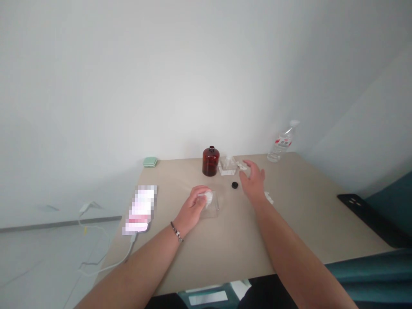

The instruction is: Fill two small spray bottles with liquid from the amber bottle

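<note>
My left hand (194, 206) is closed around a small white wad (208, 197) that looks soft. It is just above or at a clear plastic box or lid (212, 210) on the table; whether it touches that is unclear. My right hand (252, 179) is empty, its fingers curved and apart, near small white scraps (241, 166). A round black cap (234, 185) lies to its left. Behind the hands stands an uncapped brown bottle (210, 162), beside a clear box (227, 166) with white material in it.
A phone (140, 210) with a white cable lies at the table's left edge, below a green case (149, 162). At the back right a clear water bottle (283, 142) stands near the wall. A black flat object (367, 219) lies along the right edge. Another white scrap (269, 198) is by my right wrist.
</note>
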Demonstrator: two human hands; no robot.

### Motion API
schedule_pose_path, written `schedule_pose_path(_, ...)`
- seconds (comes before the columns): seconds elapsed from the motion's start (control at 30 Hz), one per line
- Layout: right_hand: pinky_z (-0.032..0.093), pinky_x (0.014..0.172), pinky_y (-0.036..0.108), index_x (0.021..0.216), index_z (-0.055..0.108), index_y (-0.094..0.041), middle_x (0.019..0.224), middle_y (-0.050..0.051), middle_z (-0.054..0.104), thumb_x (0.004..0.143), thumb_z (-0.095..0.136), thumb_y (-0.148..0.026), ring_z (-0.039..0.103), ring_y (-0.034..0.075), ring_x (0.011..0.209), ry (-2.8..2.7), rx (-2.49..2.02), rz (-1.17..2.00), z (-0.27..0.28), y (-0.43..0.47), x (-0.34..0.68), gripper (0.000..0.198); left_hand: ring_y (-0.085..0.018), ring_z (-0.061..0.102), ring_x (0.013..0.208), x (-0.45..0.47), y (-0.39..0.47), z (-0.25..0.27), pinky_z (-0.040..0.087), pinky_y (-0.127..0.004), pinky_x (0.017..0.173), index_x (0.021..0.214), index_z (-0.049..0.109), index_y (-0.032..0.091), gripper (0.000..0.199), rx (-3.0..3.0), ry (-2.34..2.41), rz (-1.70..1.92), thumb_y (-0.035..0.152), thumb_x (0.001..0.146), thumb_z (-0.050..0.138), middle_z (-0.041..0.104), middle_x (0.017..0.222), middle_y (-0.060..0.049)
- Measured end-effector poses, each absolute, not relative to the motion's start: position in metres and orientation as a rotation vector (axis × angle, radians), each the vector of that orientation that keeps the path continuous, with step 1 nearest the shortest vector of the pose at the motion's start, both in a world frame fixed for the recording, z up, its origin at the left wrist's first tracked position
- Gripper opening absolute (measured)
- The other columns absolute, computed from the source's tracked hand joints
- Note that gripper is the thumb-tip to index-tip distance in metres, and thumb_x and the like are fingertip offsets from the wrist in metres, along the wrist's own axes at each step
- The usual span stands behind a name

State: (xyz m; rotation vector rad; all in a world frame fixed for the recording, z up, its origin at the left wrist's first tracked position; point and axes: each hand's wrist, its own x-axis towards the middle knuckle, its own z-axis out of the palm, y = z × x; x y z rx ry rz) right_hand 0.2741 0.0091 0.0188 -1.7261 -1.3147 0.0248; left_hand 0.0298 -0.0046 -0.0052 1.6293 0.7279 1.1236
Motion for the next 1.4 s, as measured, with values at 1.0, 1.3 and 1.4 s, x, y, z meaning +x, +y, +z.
schedule_pose_path(1.0,0.049,0.095,0.043,0.109,0.055,-0.025,0.110,0.007,0.062,0.084,0.064,-0.041,0.061,0.021,0.102,-1.493,-1.158,0.760,0.001,-0.041,0.193,0.031,-0.022,0.055,0.114,0.029,-0.008,-0.003,0.042,-0.036,0.103,0.109,0.063,0.019,0.044,1.627,0.693,1.164,0.057,0.090,0.052,0.060,0.116,-0.010)
schedule_pose_path(1.3,0.051,0.093,0.043,0.111,0.056,-0.025,0.110,0.008,0.063,0.089,0.056,-0.040,0.063,0.021,0.101,-1.469,-1.154,0.772,-0.003,-0.039,0.195,0.027,-0.023,0.056,0.112,0.029,-0.007,-0.003,0.043,-0.037,0.102,0.109,0.063,0.019,0.044,1.627,0.690,1.161,0.057,0.091,0.051,0.061,0.116,-0.010)
schedule_pose_path(1.4,0.051,0.094,0.043,0.114,0.055,-0.023,0.113,0.009,0.062,0.083,0.066,-0.042,0.062,0.021,0.103,-1.519,-1.152,0.739,-0.002,-0.039,0.193,0.037,-0.023,0.056,0.114,0.030,-0.007,-0.004,0.043,-0.037,0.102,0.108,0.063,0.019,0.043,1.629,0.666,1.177,0.056,0.091,0.051,0.061,0.116,-0.010)
